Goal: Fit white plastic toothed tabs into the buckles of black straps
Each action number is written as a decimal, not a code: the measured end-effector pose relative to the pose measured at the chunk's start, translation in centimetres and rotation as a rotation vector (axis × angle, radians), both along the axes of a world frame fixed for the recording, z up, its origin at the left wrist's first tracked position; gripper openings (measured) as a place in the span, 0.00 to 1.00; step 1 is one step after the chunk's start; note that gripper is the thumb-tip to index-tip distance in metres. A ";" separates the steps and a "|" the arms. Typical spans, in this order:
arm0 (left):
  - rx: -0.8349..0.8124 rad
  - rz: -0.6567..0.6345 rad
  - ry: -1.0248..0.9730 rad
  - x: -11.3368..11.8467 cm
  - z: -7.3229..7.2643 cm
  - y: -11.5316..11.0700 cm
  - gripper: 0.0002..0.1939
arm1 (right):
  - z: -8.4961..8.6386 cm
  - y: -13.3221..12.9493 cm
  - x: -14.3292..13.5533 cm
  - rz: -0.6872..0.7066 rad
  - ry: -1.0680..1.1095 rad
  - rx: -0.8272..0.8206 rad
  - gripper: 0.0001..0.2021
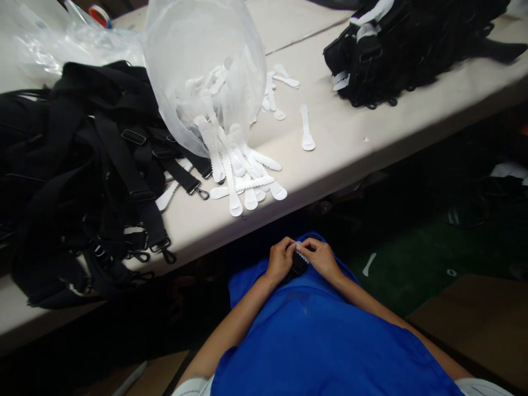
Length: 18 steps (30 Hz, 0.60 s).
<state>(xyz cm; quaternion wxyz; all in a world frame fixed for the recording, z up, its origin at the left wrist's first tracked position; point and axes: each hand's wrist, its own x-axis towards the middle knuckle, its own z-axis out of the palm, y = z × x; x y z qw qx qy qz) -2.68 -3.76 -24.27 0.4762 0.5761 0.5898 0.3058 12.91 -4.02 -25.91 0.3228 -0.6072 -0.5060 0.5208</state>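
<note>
So the open plastic bag (177,49) sat mid-table, strap pile (111,126) to its left, another strap bundle (396,55) off right, loose scalloped tabs (247,190) spilling out front.

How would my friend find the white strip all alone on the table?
Find the pale table, then the cloudy plastic bag. Right of that lies a wavy-edged white strip, wide end toward you. Its neighbours overlap; it lies apart.

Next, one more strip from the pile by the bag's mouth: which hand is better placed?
Probably the left hand: it is nearer the pile, while the right hand sits farther off. Both seem to pinch a white strip, so the left must let go first.
</note>
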 end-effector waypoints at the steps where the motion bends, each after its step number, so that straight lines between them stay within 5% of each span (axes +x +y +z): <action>1: 0.008 0.006 0.003 0.0 0.0 0.0 0.09 | -0.1 0.1 0.0 0.005 -0.013 -0.003 0.13; 18: 0.129 -0.064 0.128 -0.1 0.3 -0.7 0.11 | 0.8 0.5 -1.0 -0.037 -0.170 -0.006 0.06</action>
